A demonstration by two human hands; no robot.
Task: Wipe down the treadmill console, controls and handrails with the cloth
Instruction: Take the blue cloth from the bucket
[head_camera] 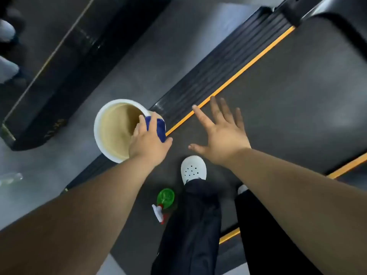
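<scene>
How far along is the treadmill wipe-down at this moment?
Done: nothing can be confirmed, since the console, controls and handrails are out of view. In hand: the left hand grips the blue cloth at the rim of the white bucket, over murky water. The right hand is spread and empty above the belt, where a green spray bottle sits. Left: probably the wiping itself.

One bucket (117, 130) at nine o'clock, one blue cloth (158, 126), one spray bottle (163, 201) at six. Two hands: left hand (149, 143), right hand (220, 135). Two white shoes (193, 169) (242, 189).
</scene>
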